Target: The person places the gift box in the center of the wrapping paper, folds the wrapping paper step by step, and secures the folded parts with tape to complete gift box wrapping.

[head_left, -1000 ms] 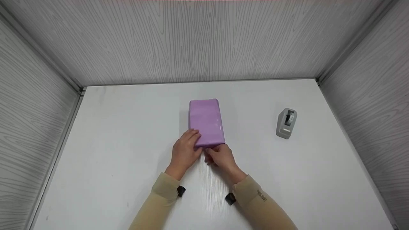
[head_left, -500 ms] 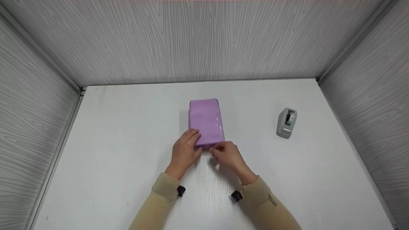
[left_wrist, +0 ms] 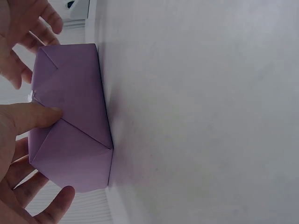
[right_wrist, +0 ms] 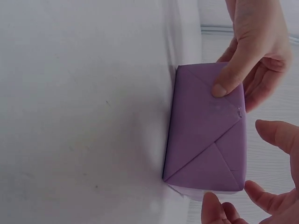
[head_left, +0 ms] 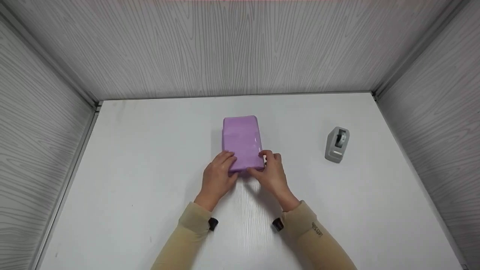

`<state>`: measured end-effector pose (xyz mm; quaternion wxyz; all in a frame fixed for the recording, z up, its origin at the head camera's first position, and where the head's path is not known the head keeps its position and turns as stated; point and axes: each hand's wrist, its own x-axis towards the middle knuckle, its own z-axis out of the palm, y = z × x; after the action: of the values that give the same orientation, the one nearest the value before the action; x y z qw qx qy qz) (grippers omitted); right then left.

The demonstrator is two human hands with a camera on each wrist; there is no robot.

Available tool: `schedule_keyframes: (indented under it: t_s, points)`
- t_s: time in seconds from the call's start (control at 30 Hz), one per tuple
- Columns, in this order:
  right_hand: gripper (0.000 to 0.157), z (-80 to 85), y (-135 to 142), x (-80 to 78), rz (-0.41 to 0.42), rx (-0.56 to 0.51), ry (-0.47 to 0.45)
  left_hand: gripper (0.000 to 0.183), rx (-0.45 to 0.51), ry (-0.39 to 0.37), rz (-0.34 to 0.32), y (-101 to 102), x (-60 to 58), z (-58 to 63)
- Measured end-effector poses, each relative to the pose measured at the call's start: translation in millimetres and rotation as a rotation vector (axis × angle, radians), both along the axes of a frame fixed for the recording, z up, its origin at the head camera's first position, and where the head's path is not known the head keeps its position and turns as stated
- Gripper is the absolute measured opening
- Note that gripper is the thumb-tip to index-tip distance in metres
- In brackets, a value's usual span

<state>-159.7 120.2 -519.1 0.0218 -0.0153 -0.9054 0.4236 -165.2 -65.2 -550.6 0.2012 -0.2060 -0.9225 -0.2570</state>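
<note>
A box [head_left: 242,135] wrapped in purple paper lies on the white table, its folded near end visible in both wrist views. My left hand [head_left: 216,179] grips the near left corner, thumb pressed on the folded end [left_wrist: 79,93] and fingers on the top and side. Around the near right corner is my right hand [head_left: 274,177], with its fingers spread; in the right wrist view its thumb stands off the box and a fingertip is at the corner. A small shiny bit, perhaps clear tape [right_wrist: 239,112], shows at the end's upper edge.
A grey tape dispenser [head_left: 336,144] with a roll in it stands to the right on the white table [head_left: 142,168]. Grey wood-grain panels [head_left: 232,48] enclose the table at the back and both sides.
My right hand has drawn away from the middle of the near end to the right, then up to the near right corner, its fingers spreading. The left hand and box stay put.
</note>
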Motion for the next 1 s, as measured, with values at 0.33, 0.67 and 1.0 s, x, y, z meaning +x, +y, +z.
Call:
schedule_keyframes:
  t_s: [0.33,0.67,1.0]
  points:
    - [0.053,-2.5,-8.8,-7.4,-0.007,-0.018,0.004,0.044,0.011,0.007,-0.008,0.3,-0.6,1.5]
    - [0.045,-4.1,-6.5,-11.7,-0.04,-0.155,-0.075,0.044,0.001,0.004,-0.012,-0.5,-1.3,0.3]
    - [0.04,-5.3,-4.2,-12.5,-0.019,-0.172,-0.069,0.046,0.023,-0.027,-0.013,-0.5,-0.1,0.0]
